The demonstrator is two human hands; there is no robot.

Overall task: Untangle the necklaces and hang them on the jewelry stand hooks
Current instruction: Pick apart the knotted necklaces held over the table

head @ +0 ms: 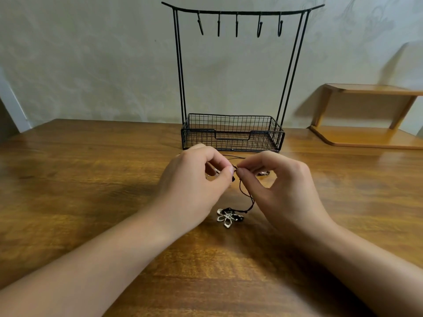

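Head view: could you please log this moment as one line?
hands: left hand and right hand pinch black cord | flower pendant: on table | stand hooks: bare

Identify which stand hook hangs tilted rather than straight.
The leftmost hook on the jewelry stand; it slants sideways while the other four hang vertically.

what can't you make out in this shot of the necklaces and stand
Head view, the only one:
- Knot in the cord: too small, and pinched between the left hand and right hand.
- How many necklaces: glints behind both hands are hidden; only the flower pendant shows clearly.
- Hooks on the stand: too thin to see which way each one opens.
- Shelf: cut off by the right edge.
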